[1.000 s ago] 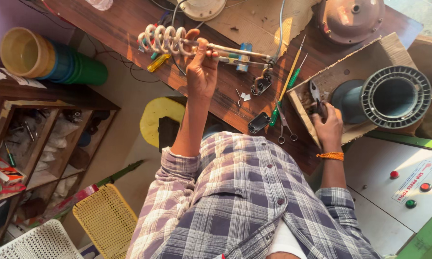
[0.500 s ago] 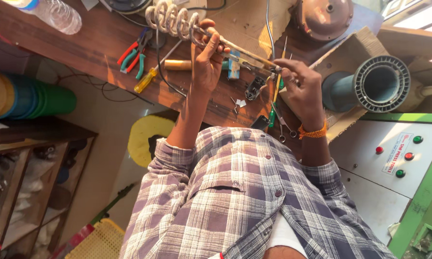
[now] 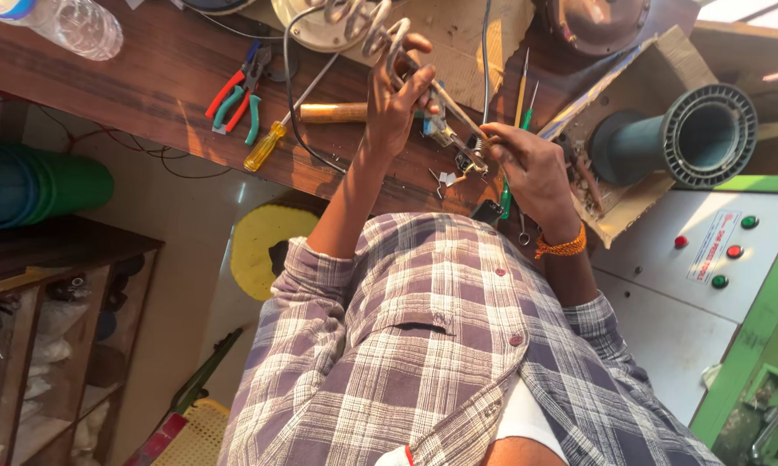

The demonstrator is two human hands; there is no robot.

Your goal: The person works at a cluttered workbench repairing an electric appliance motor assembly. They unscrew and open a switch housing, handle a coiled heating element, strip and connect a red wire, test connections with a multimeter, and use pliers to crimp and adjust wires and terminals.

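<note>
My left hand (image 3: 398, 95) is raised over the wooden workbench (image 3: 147, 78), shut around the two straight rods of a coiled metal heating element (image 3: 367, 22). The coil end points away from me, over a round white plate. My right hand (image 3: 527, 168), with an orange thread at the wrist, pinches the rods' near terminal end (image 3: 468, 155), where small dark fittings sit. Whether a small tool is between those fingers is hidden.
Red and green pliers (image 3: 238, 99), a yellow screwdriver (image 3: 264, 148), a wooden handle (image 3: 333, 112) and a plastic bottle (image 3: 69, 26) lie on the bench. At right are a cardboard box (image 3: 639, 78), a grey flanged pipe (image 3: 700, 134) and a button panel (image 3: 708, 250). Stacked tubs (image 3: 35, 185) and shelves (image 3: 44, 345) stand at left.
My right hand left the pliers in the cardboard box and came across to the terminal end of the element. My left hand kept its hold; my view shifted left and closer.
</note>
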